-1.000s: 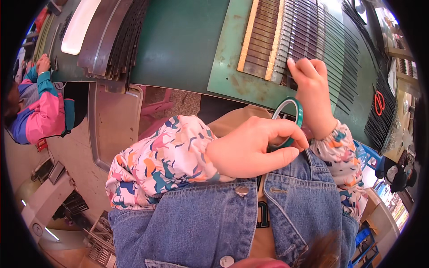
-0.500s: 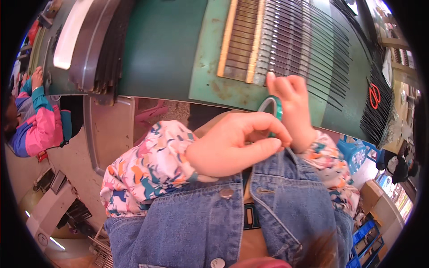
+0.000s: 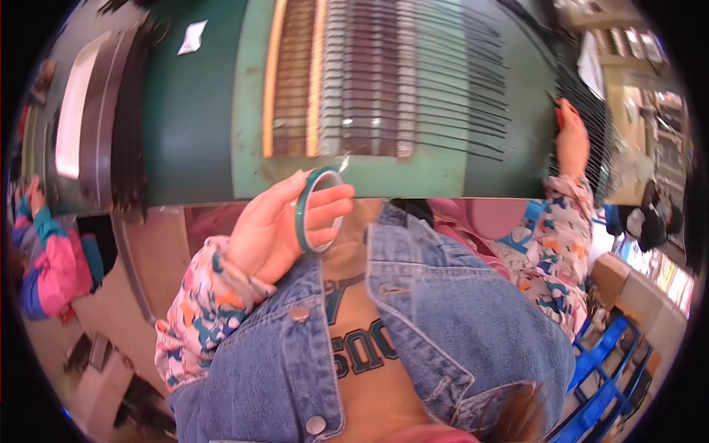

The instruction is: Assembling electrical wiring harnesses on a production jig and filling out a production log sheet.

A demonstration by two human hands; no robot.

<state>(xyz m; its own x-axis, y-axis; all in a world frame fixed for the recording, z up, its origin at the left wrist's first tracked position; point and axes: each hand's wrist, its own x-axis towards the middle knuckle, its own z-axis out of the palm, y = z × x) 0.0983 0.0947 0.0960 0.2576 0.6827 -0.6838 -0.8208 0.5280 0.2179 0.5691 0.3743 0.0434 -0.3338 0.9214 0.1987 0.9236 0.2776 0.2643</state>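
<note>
A roll of green tape is in my left hand, just off the table's front edge. My left fingers pass through the ring, and a short clear end of tape sticks up from its top. At the far right, my right hand is closed on red-handled scissors, whose blades are hidden. Under that hand lies a bundle of black wires. Between my hands, a row of thin black wires runs rightward from a flat panel of dark and silvery strips with yellowish bars.
The panel rests on a light green mat on the dark green table. Stacked dark strips and a small white packet lie to the left. Another person works at far left. A pink stool stands below the table.
My hands have parted. The left moved left with the tape roll; the right went far right and took hold of the red-handled scissors. The view has shifted rightward.
</note>
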